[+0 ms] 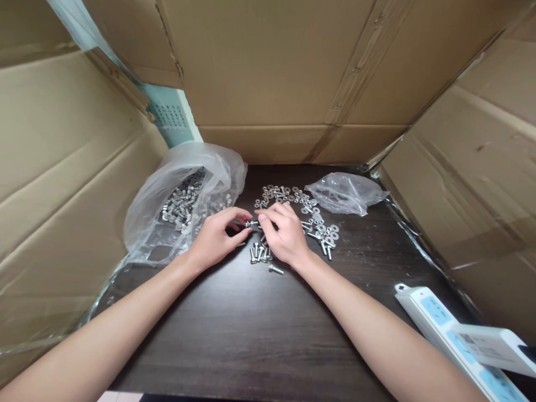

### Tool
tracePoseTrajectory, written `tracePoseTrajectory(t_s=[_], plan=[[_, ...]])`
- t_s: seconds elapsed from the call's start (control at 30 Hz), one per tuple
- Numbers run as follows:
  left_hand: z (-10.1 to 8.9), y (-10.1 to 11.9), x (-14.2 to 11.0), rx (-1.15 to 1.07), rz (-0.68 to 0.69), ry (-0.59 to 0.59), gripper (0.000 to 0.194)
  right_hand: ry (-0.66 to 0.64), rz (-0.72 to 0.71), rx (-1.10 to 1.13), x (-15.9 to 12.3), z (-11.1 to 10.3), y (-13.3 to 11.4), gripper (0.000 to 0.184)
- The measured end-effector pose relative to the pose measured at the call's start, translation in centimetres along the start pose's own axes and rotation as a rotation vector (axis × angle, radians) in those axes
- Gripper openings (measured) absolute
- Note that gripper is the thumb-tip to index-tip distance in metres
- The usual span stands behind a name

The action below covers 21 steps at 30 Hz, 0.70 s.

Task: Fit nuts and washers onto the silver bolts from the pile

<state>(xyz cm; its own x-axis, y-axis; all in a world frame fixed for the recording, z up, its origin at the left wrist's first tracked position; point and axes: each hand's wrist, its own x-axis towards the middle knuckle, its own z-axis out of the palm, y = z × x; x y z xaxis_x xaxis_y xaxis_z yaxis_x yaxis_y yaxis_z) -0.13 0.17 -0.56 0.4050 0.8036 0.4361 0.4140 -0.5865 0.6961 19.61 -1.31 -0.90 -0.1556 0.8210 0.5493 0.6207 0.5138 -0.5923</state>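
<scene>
Bolt [250, 224], bright metal with a slender shank, held at the grip; the left hand [215, 234] pinches it between thumb and forefinger, while the right hand [287, 229] bends its fingertips in at the facing end, whether closed on it one cannot tell; the step in hand appears to be fine two-handed work on this one piece, and the next move seems to call for steady, light alignment; just nearer than the grip, a cluster of loose bolts [260, 254], smooth and cylindrical; right of and beyond it, flat ring-shaped washers [334, 228], scattered among further bolts; left of it, a milky, creased plastic bag [140, 223] of small metal fittings [184, 201]; farther right, a crumpled clear bag [347, 194]; beneath all, a dark, wood-grained table [234, 335]; beyond, ridged brown cardboard [272, 67].
</scene>
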Motion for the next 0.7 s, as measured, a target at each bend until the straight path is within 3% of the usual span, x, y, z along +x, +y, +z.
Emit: tracePoseTrajectory(t_s=[0.4,0.7], plan=[[-0.22,0.03,-0.12,0.036,0.002,0.001,0.018,0.06,-0.072,-0.149,-0.14,-0.24,-0.61,0.026],[-0.03,0.1,-0.08,0.0,0.003,0.01,0.017,-0.063,-0.071,-0.189,-0.07,0.0,-0.64,0.013]])
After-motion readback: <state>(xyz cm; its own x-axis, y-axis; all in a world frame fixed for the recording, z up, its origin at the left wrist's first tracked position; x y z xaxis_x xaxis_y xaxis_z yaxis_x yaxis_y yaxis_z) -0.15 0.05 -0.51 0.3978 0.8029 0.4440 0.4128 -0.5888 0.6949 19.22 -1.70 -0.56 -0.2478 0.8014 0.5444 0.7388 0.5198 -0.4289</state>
